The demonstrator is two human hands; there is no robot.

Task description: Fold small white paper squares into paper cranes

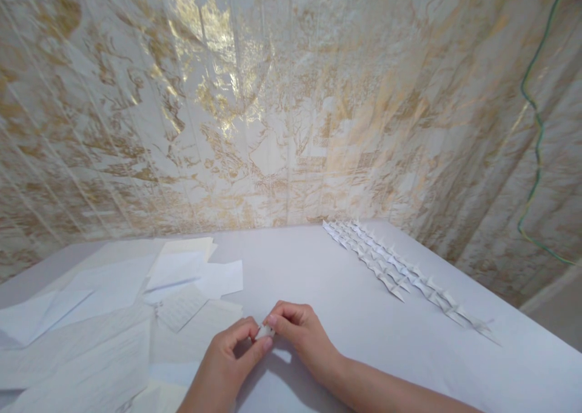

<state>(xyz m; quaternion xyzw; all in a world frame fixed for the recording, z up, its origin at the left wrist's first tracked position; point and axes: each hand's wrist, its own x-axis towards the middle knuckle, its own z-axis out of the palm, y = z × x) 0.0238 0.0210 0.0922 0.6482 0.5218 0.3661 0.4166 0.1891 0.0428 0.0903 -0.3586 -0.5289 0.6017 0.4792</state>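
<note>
White/cream loose paper sheets [107,288] at L; L hand [230,346] pinches small folded white paper piece [264,332], b/w both hands; R hand [304,329] pinches its other side. Prob. best: light fingertip hold, edges aligned, creases pressed firmly; pointed white folded-paper rows [413,273] well apart, R.

Bright, diffuse light, slightly cool; source outside the frame. Hard glare on gold-patterned wall covering [136,97], upper left of centre, near blown out. Table [282,261] pale, low contrast. Soft grey shadow below left hand [230,352] and right hand [309,337]. Small white piece [264,332] at the fingertips lacks detail. Writing on papers [91,364] unreadably soft. Wide-angle stretch, smearing towards the edges.
</note>
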